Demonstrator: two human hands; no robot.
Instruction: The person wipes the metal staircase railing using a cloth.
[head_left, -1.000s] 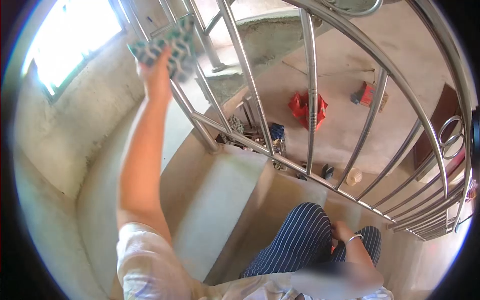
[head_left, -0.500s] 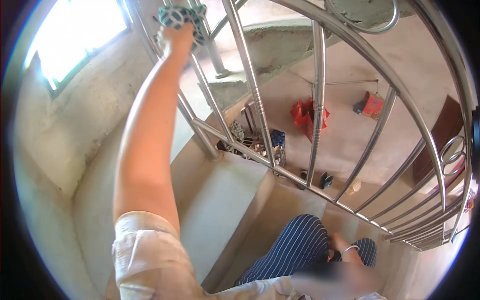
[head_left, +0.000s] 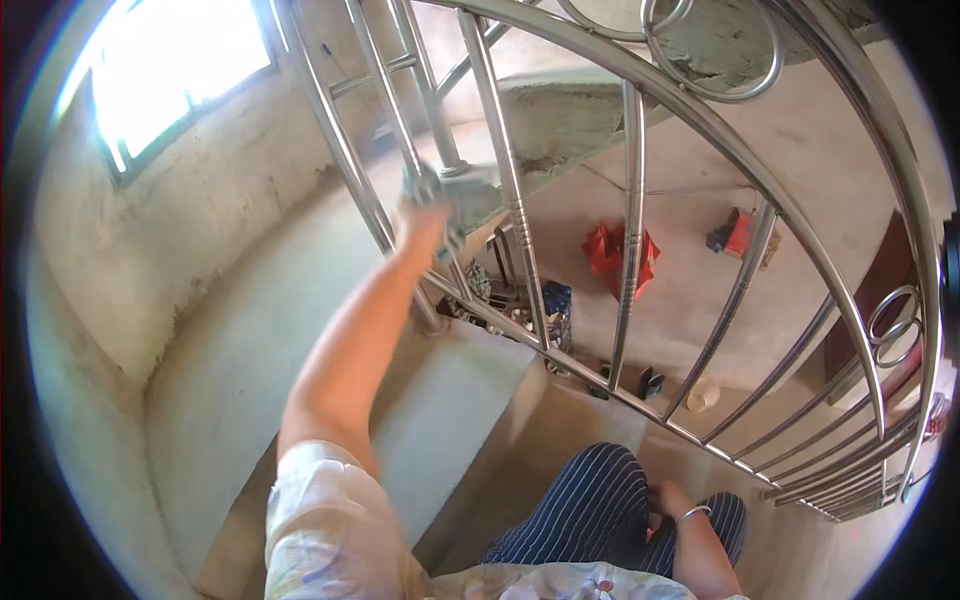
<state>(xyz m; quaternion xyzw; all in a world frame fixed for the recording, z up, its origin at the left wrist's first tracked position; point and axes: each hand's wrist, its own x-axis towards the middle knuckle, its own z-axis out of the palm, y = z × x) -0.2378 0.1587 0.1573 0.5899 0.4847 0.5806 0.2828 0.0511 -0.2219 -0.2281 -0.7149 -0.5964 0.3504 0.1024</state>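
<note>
My left hand [head_left: 424,222] is closed round a green-and-white patterned cloth [head_left: 422,184], which is blurred by motion. The cloth is wrapped against a thin metal baluster [head_left: 398,118] of the stair railing, low on its length. Down by my knees in striped trousers [head_left: 590,505], my right hand [head_left: 668,500] wears a bracelet at the wrist. Its fingers look curled in, and anything they hold is mostly hidden; a small reddish patch shows beside them.
Concrete steps [head_left: 455,400] descend beside the curved metal railing [head_left: 735,150]. A window [head_left: 185,75] lights the left wall. Beyond the bars are a red bag [head_left: 605,255], a red box [head_left: 742,235], dark shoes [head_left: 650,383] and a pale hat-like thing [head_left: 703,394].
My left hand has come down and to the right with the cloth, from high on the railing to near the baluster's lower end. My right hand stays by my knees.
</note>
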